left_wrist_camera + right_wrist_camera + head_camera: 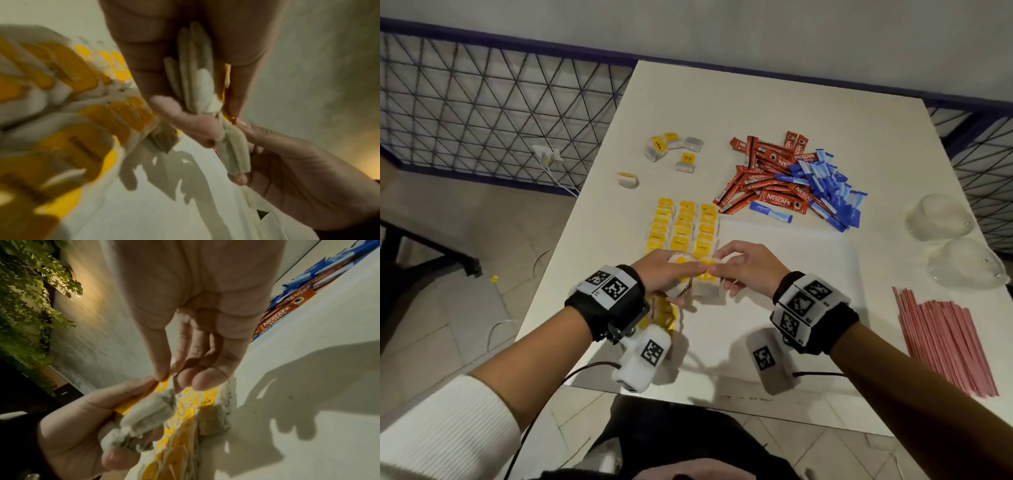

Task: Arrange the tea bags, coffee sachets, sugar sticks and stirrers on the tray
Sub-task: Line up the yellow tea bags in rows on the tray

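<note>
Over the white tray [808, 270] my left hand [681, 277] grips a small bunch of tea bags [193, 73] with yellow tags. My right hand [719, 270] meets it and pinches one tea bag [234, 154] at the bunch's end, thumb against fingertips. Rows of tea bags [681, 226] lie overlapped on the tray's left part, just beyond and under my hands. A few loose tea bags [671, 147] sit further back. Red coffee sachets [763, 178] and blue sugar sticks [825, 188] lie heaped together behind the tray. Pink stirrers [945, 342] lie bundled at the right.
Two clear glass bowls [938, 216] stand upside down near the table's right edge, above the stirrers. The table's left edge drops to a tiled floor with a metal mesh fence [482, 102] behind. Cables run from both wrist cameras off the near edge.
</note>
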Action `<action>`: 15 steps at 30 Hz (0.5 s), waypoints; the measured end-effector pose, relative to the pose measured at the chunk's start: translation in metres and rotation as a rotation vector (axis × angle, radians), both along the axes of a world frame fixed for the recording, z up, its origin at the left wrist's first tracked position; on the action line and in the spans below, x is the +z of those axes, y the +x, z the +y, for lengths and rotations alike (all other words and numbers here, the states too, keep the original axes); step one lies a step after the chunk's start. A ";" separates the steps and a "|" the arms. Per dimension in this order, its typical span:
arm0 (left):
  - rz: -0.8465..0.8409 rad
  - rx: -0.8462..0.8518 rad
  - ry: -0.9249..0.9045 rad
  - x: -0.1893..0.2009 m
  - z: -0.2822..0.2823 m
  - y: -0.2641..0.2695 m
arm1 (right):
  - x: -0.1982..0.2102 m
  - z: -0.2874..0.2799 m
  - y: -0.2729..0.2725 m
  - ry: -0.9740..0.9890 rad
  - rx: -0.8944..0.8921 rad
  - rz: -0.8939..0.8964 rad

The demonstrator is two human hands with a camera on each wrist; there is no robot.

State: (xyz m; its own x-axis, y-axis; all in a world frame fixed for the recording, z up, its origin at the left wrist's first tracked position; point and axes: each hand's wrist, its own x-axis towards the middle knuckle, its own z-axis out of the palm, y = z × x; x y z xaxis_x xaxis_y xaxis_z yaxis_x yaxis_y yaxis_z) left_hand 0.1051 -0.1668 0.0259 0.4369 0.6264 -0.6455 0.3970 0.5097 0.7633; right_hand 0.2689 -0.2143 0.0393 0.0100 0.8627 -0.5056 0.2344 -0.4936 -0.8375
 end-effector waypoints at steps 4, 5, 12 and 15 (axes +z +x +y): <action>0.018 -0.052 -0.004 0.001 -0.007 -0.008 | -0.009 -0.002 -0.003 -0.030 0.035 0.006; 0.014 -0.053 0.003 0.002 -0.007 -0.011 | -0.013 -0.002 -0.004 -0.042 0.038 0.002; -0.042 0.094 -0.056 0.014 0.008 -0.035 | -0.034 0.000 -0.015 -0.169 0.030 -0.008; -0.039 0.077 -0.046 0.018 0.013 -0.040 | -0.036 0.003 -0.019 -0.211 0.030 -0.011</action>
